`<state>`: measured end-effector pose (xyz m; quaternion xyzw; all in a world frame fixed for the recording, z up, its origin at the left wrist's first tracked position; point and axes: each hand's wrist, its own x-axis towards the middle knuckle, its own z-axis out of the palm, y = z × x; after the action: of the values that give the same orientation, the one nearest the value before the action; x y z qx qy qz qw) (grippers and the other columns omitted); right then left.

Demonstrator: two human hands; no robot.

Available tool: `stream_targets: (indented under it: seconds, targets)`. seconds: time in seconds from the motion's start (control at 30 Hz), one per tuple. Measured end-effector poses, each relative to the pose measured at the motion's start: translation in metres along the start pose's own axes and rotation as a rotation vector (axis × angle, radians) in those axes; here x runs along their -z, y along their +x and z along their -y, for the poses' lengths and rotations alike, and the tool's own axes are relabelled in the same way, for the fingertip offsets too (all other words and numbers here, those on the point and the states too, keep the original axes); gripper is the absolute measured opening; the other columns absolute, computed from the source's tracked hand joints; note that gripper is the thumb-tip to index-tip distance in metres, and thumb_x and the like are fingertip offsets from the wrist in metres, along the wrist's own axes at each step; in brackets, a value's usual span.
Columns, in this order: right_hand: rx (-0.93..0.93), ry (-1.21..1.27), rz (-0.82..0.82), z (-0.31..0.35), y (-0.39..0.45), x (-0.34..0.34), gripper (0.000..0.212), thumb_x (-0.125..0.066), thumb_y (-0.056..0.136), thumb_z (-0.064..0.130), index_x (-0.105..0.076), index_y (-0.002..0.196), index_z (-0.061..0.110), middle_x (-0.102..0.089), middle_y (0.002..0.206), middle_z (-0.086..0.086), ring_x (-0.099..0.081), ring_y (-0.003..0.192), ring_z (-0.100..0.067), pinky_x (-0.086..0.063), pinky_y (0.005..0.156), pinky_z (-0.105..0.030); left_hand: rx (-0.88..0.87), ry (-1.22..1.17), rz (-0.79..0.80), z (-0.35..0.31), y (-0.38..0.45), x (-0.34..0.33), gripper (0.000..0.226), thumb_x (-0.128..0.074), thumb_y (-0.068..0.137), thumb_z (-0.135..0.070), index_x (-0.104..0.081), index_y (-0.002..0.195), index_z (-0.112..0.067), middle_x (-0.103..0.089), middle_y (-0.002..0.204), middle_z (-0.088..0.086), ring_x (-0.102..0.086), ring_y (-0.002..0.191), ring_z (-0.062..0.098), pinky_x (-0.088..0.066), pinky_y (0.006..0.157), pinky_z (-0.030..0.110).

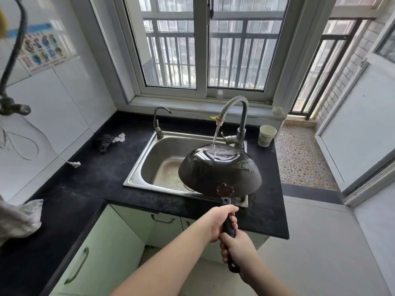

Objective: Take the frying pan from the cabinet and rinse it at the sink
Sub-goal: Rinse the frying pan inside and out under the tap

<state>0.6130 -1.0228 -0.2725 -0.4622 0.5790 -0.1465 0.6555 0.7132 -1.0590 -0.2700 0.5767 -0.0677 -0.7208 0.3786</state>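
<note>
Head view shows your left hand [221, 223] and right hand [236, 248] both clenched on the handle of the frying pan [219, 169], held inverted over the sink [149, 159] near its front right corner under the running faucet [235, 112]; runoff may spill onto the counter [102, 174].

The wall poster [42, 50] bears print too blurred to read.

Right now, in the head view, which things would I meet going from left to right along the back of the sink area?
Dark scrubber with white cloth → small faucet → main faucet with running water → paper cup.
</note>
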Motion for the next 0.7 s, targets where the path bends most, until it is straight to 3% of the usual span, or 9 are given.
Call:
stream_targets:
  seconds: [0.3, 0.43, 0.7]
  targets:
    - [0.106, -0.178, -0.095, -0.002, -0.002, 0.012, 0.009, -0.047, 0.080, 0.006, -0.053, 0.086, 0.009, -0.054, 0.049, -0.001, -0.050, 0.037, -0.016, -0.047, 0.042, -0.027, -0.015, -0.151, 0.054, 0.008, 0.008, -0.010, 0.032, -0.059, 0.089, -0.023, -0.041, 0.063, -0.017, -0.036, 0.054, -0.002, -0.037, 0.046, 0.014, -0.035, 0.053, 0.022]
    - [0.104, -0.211, -0.139, 0.001, -0.002, 0.013, 0.011, -0.045, 0.080, 0.005, -0.053, 0.087, 0.009, -0.057, 0.052, -0.005, -0.051, 0.034, -0.016, -0.045, 0.039, -0.027, -0.022, -0.180, 0.076, 0.007, 0.010, -0.013, 0.033, -0.060, 0.087, -0.023, -0.042, 0.060, -0.017, -0.035, 0.053, -0.003, -0.036, 0.044, 0.013, -0.036, 0.062, 0.024]
    - [0.113, -0.256, -0.166, 0.001, -0.001, 0.011, 0.009, -0.045, 0.080, 0.005, -0.051, 0.082, 0.011, -0.057, 0.055, -0.008, -0.051, 0.035, -0.017, -0.041, 0.037, -0.024, -0.038, -0.197, 0.096, 0.010, 0.016, -0.013, 0.035, -0.056, 0.089, -0.023, -0.040, 0.058, -0.019, -0.031, 0.049, -0.005, -0.034, 0.041, 0.012, -0.038, 0.066, 0.025]
